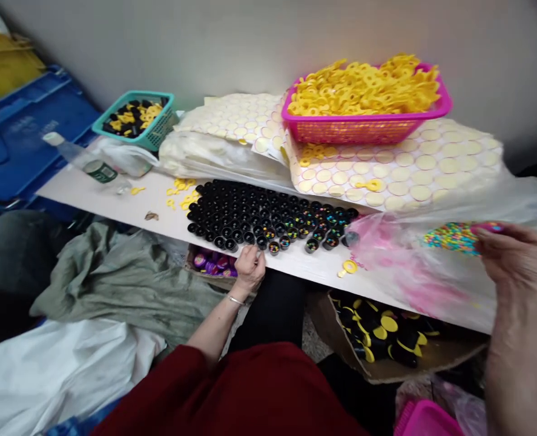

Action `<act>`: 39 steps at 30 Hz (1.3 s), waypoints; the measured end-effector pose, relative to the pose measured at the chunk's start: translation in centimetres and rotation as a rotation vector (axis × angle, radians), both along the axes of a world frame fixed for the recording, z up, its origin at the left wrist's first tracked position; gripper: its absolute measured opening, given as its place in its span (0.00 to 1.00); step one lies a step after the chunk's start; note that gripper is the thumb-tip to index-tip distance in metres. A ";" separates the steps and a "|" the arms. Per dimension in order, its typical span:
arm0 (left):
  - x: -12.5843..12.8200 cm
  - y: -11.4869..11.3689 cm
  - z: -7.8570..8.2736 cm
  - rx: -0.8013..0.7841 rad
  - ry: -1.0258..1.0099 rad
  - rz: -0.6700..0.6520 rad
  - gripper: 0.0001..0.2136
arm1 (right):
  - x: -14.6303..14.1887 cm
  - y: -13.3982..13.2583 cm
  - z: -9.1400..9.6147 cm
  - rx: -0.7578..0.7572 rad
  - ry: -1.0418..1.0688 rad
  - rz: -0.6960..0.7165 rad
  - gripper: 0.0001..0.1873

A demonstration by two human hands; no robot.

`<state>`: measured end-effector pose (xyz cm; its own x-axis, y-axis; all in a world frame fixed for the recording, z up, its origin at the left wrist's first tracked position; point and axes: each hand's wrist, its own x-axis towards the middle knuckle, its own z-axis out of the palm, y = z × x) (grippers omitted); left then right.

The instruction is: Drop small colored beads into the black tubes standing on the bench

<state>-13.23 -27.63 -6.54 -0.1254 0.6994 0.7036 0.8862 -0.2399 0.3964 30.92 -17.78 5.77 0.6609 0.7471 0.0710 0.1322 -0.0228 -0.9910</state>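
A block of several small black cups [259, 215] stands in rows on a white board [127, 209]; those toward the right hold coloured beads. My left hand [249, 266] rests curled at the board's front edge, fingertips touching the nearest cup. My right hand [511, 254] is raised at the far right, fingers closed on a small pink scoop-like piece [488, 228] over a clear plastic bag [436, 266] that holds coloured beads [452, 237].
A pink basket [368, 124] heaped with yellow rings sits on sheets of round stickers [413, 166]. A teal basket [136, 118] and a plastic bottle [86, 160] lie at the left. Cardboard boxes with capped parts [386, 339] sit under the board. Blue crates [18, 133] stand far left.
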 end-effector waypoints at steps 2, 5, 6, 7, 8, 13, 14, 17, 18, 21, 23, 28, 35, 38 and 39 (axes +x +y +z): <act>0.1 0.0 -0.4 0.021 -0.005 0.008 0.06 | -2.5 -1.0 0.9 0.040 0.061 0.057 0.22; 0.0 0.1 -1.2 0.050 -0.022 0.010 0.08 | -8.3 -2.6 2.1 0.037 0.141 0.191 0.20; 0.0 0.2 -1.4 0.049 -0.028 0.014 0.08 | -10.5 -3.1 2.2 0.031 0.175 0.261 0.19; 0.0 0.2 -1.6 0.045 -0.032 0.021 0.09 | -12.7 -3.4 2.3 0.030 0.200 0.337 0.19; 0.0 0.2 -1.7 0.038 -0.034 0.026 0.09 | -14.9 -3.6 2.2 0.021 0.215 0.427 0.19; 0.1 0.2 -1.8 0.011 -0.036 0.022 0.08 | -22.9 -3.1 0.2 -0.119 0.125 0.802 0.17; 0.1 0.2 -1.8 0.004 -0.038 0.022 0.08 | -23.9 -2.8 -0.3 -0.116 0.085 0.846 0.16; 0.2 0.2 -1.8 -0.002 -0.039 0.023 0.07 | -26.1 -1.7 -1.7 -0.097 -0.061 0.937 0.13; 0.2 0.2 -1.9 0.008 -0.036 0.022 0.07 | -26.5 -1.3 -2.1 -0.098 -0.119 0.954 0.11; 0.2 0.2 -2.1 0.067 -0.020 0.026 0.07 | -27.2 -0.3 -3.1 -0.103 -0.309 0.985 0.08; 0.2 0.2 -2.3 0.070 -0.020 0.022 0.07 | -27.4 0.0 -3.3 -0.102 -0.449 0.985 0.08; 0.2 0.1 -2.6 0.045 -0.038 0.004 0.07 | -27.6 0.0 -1.9 -0.099 -1.009 1.003 0.11; 0.2 0.2 -2.3 0.022 -0.028 0.023 0.08 | -28.9 -0.4 0.2 -0.067 -1.576 1.081 0.10; 0.1 0.2 -2.0 0.050 0.019 0.039 0.07 | -29.0 -0.5 0.5 -0.052 -1.560 1.069 0.10; 0.1 0.2 -1.9 0.060 0.030 0.033 0.07 | -28.7 -0.6 0.6 -0.051 -1.511 1.056 0.11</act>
<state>-13.12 -27.47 -8.47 -0.1265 0.6517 0.7479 0.9052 -0.2324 0.3557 2.23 -18.36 6.40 -0.6253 0.7786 0.0533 0.7783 0.6272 -0.0297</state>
